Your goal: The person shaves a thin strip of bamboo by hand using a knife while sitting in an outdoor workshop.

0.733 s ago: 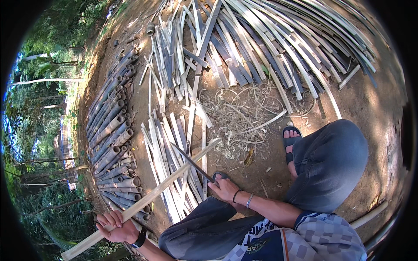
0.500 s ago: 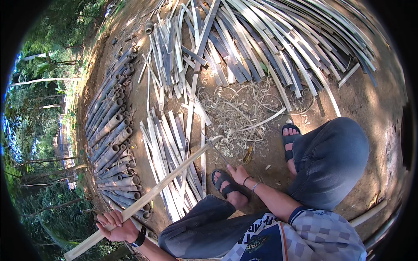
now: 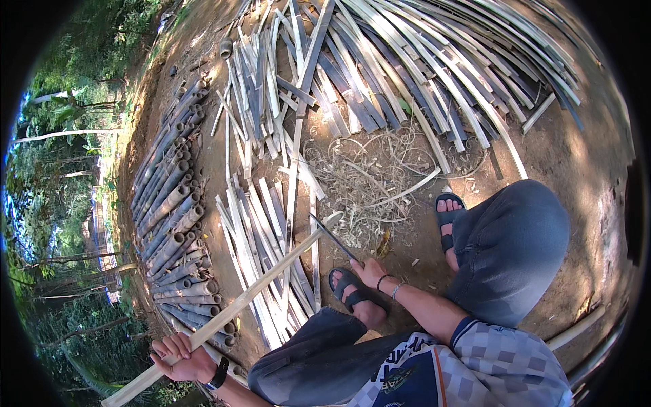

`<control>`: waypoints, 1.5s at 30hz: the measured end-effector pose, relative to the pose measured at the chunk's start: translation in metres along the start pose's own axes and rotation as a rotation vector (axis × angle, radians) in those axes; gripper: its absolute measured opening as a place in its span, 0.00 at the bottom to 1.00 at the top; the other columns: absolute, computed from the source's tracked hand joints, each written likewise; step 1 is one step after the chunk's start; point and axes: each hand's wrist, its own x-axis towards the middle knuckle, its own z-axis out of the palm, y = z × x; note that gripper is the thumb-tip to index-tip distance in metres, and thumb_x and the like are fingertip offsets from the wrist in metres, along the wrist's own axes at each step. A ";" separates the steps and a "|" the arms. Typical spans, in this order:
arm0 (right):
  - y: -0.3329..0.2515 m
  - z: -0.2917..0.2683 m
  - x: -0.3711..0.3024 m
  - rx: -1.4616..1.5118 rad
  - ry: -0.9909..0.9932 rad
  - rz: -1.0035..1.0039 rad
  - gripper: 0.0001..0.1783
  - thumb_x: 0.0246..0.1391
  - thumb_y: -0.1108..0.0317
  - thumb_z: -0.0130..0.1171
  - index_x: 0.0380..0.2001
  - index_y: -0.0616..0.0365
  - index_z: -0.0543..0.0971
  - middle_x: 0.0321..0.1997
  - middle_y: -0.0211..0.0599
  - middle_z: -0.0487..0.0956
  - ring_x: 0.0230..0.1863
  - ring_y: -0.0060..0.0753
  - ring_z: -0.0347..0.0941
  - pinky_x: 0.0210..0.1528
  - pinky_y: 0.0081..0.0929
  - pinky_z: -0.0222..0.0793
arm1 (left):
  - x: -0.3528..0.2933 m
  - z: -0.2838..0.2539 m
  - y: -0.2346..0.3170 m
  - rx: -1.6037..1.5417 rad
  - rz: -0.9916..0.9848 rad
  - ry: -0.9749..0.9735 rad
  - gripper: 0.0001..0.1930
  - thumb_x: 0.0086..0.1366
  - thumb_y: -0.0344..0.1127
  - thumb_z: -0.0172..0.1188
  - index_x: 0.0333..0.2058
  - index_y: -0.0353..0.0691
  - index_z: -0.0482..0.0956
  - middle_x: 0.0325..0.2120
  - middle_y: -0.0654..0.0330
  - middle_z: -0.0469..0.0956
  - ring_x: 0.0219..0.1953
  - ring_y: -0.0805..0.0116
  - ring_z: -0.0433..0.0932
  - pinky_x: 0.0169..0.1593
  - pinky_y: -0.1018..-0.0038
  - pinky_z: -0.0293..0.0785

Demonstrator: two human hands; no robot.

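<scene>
The left hand (image 3: 182, 356) is clamped on the near-left end of a long bamboo strip (image 3: 234, 308) — its long axis runs up to the far right, ending beside the knife (image 3: 333, 238) which the right hand (image 3: 369, 271) grips closed.

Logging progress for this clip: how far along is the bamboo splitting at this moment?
Well underway. Done: many split slats are fanned out across the ground, a smaller pile of strips lies nearer, and shavings litter the dirt. In hand: the left hand grips a long bamboo strip, and the right hand holds a knife by its far end. Left: a stack of whole bamboo tubes looks uncut.
</scene>
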 end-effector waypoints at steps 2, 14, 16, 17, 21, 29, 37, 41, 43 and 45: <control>-0.016 0.030 -0.022 0.122 -0.065 -0.013 0.39 0.55 0.36 0.47 0.28 0.69 0.80 0.25 0.61 0.78 0.33 0.57 0.78 0.37 0.47 0.73 | 0.002 0.001 -0.001 0.000 -0.004 -0.030 0.19 0.71 0.46 0.41 0.20 0.47 0.54 0.09 0.69 0.52 0.10 0.79 0.48 0.17 0.82 0.46; 0.003 0.005 0.005 0.029 -0.008 0.009 0.40 0.57 0.36 0.44 0.19 0.69 0.79 0.21 0.60 0.77 0.29 0.57 0.78 0.35 0.46 0.72 | 0.004 0.005 0.000 -0.018 0.012 -0.071 0.19 0.71 0.45 0.41 0.20 0.47 0.54 0.10 0.69 0.51 0.10 0.80 0.47 0.17 0.82 0.46; -0.019 0.025 -0.014 0.094 -0.020 -0.060 0.39 0.58 0.37 0.44 0.21 0.69 0.79 0.20 0.62 0.76 0.29 0.58 0.78 0.34 0.46 0.72 | 0.004 0.004 -0.002 -0.024 -0.005 -0.053 0.19 0.71 0.45 0.41 0.20 0.48 0.53 0.09 0.69 0.51 0.10 0.79 0.46 0.17 0.81 0.46; -0.023 0.040 -0.020 0.201 -0.124 -0.066 0.36 0.59 0.39 0.44 0.27 0.66 0.79 0.19 0.57 0.76 0.29 0.58 0.77 0.34 0.47 0.72 | 0.005 0.009 -0.003 -0.028 -0.005 -0.055 0.19 0.71 0.45 0.41 0.20 0.48 0.53 0.09 0.69 0.51 0.10 0.79 0.46 0.17 0.81 0.46; -0.080 0.001 -0.072 0.025 -0.309 -0.451 0.34 0.59 0.38 0.43 0.29 0.64 0.77 0.24 0.59 0.78 0.33 0.60 0.76 0.37 0.51 0.70 | 0.004 0.003 0.000 -0.013 -0.008 -0.044 0.19 0.70 0.45 0.42 0.20 0.48 0.53 0.09 0.69 0.51 0.10 0.79 0.46 0.17 0.82 0.46; 0.017 0.006 0.009 -0.087 0.031 0.019 0.39 0.56 0.35 0.46 0.19 0.66 0.80 0.20 0.54 0.78 0.28 0.54 0.79 0.34 0.44 0.73 | 0.007 0.009 -0.002 -0.035 0.001 -0.048 0.19 0.70 0.45 0.42 0.20 0.47 0.54 0.09 0.69 0.51 0.10 0.79 0.47 0.17 0.82 0.46; -0.071 0.006 -0.065 -0.061 -0.317 -0.517 0.32 0.58 0.37 0.43 0.32 0.58 0.80 0.27 0.54 0.80 0.34 0.56 0.78 0.40 0.47 0.72 | 0.004 0.007 -0.001 -0.036 -0.013 -0.108 0.18 0.70 0.44 0.43 0.20 0.46 0.56 0.10 0.68 0.52 0.11 0.78 0.48 0.17 0.81 0.46; -0.016 0.001 -0.029 0.212 -0.182 -0.156 0.34 0.58 0.37 0.43 0.27 0.59 0.81 0.26 0.51 0.80 0.33 0.52 0.79 0.39 0.46 0.72 | 0.003 0.011 -0.001 0.010 -0.006 -0.034 0.19 0.71 0.45 0.41 0.20 0.47 0.55 0.09 0.69 0.52 0.10 0.79 0.47 0.17 0.83 0.47; 0.008 -0.012 0.003 -0.104 -0.072 0.091 0.36 0.58 0.37 0.43 0.24 0.61 0.81 0.23 0.52 0.80 0.32 0.51 0.79 0.38 0.46 0.72 | 0.003 0.012 -0.001 -0.013 0.012 -0.022 0.19 0.71 0.45 0.41 0.20 0.47 0.55 0.09 0.69 0.52 0.10 0.79 0.47 0.17 0.83 0.47; -0.035 -0.005 -0.037 0.157 -0.092 -0.013 0.37 0.58 0.36 0.43 0.29 0.65 0.81 0.27 0.60 0.79 0.36 0.56 0.78 0.40 0.48 0.72 | 0.001 0.001 0.002 -0.017 -0.012 -0.041 0.19 0.70 0.45 0.42 0.20 0.46 0.56 0.10 0.68 0.52 0.11 0.79 0.48 0.17 0.82 0.47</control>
